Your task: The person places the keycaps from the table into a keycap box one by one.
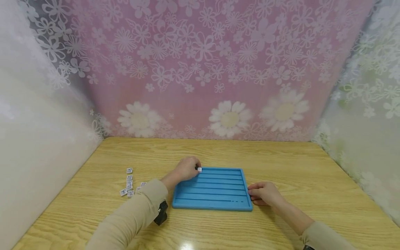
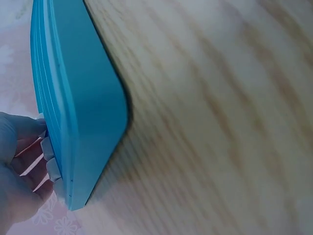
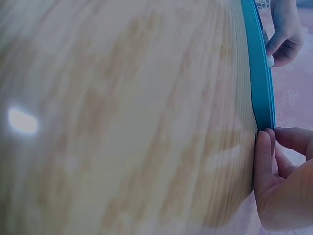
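Blue tray [image 1: 210, 191], woodgrain table [image 1: 287, 163], pink backdrop [image 1: 187, 93]

From my end I see a wooden table [image 1: 265, 158], yellowish, its grain running mostly sideways and its far corners rounded. Behind its back edge I have a pink backdrop [image 1: 203, 78] covered in white flower outlines, with three large daisies [image 1: 230, 118] low down; its upper left turns grey. A pale, nearly plain panel [image 1: 43, 111] slopes along my left, and a whitish one [image 1: 372, 121] with white flowers and faint green patches stands on my right. I get soft light overall, with one bright glare [image 1: 186, 246] near the table's front. My right wrist view shows a glare spot too.
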Demonstrator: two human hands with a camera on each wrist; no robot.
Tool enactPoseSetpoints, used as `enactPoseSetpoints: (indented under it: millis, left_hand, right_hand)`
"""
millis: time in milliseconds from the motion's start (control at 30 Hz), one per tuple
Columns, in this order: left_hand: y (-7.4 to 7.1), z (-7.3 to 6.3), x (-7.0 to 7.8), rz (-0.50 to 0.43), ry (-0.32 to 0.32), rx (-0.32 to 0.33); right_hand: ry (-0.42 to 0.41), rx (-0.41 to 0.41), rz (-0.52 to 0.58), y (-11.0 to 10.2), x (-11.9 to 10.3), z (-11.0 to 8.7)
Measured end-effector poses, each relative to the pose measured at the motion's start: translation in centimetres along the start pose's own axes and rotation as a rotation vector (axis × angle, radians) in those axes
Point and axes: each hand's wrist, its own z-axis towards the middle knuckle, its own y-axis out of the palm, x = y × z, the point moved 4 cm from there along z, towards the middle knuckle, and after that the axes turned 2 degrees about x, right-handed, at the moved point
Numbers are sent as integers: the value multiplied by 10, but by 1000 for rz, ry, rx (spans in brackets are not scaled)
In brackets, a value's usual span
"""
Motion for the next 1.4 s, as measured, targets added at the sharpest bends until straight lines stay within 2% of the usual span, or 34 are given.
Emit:
enactPoseSetpoints:
  millis: [333,800,1000,1400]
  left_hand:
    - [1,1,-5,15,-35,-6]
    - [4,2,-10,-18,-68,-25]
    - [3,2,-11,-59,-80,-21]
    - [3,1,-15,-88,-80,-19]
  right_hand:
    - [8,8,-4,0,0,0]
    - [28,21,-3,0,0,0]
    - [25,29,-11,0,-2,1]
    - [21,12,0,0,1,0]
